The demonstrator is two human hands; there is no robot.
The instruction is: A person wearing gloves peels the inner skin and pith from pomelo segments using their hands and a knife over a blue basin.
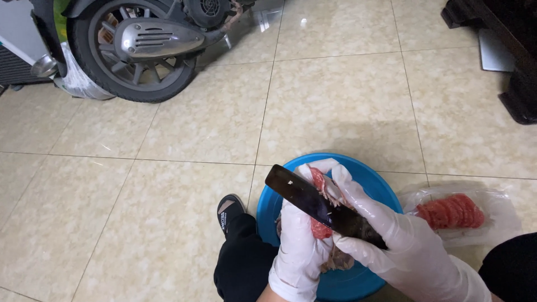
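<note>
My left hand (pixel 299 246) cups the red meat (pixel 320 226) over the blue basin (pixel 369 176) — right hand (pixel 391 237) grips the dark knife (pixel 313 202), blade slanting up-left across it.

Low in the frame, just right of centre: basin (pixel 386 184) on the floor (pixel 168 212). Above the basin, both hands together, left hand (pixel 299 246) to the left, right hand (pixel 391 235) to the right, meat (pixel 320 182) between them, knife (pixel 313 202) slanting toward upper left. Right of the basin, bag of meat slices (pixel 456 212). Left of it, sandalled foot (pixel 228 212). Upper left, scooter wheel (pixel 140 50). Upper right, furniture (pixel 503 33).
</note>
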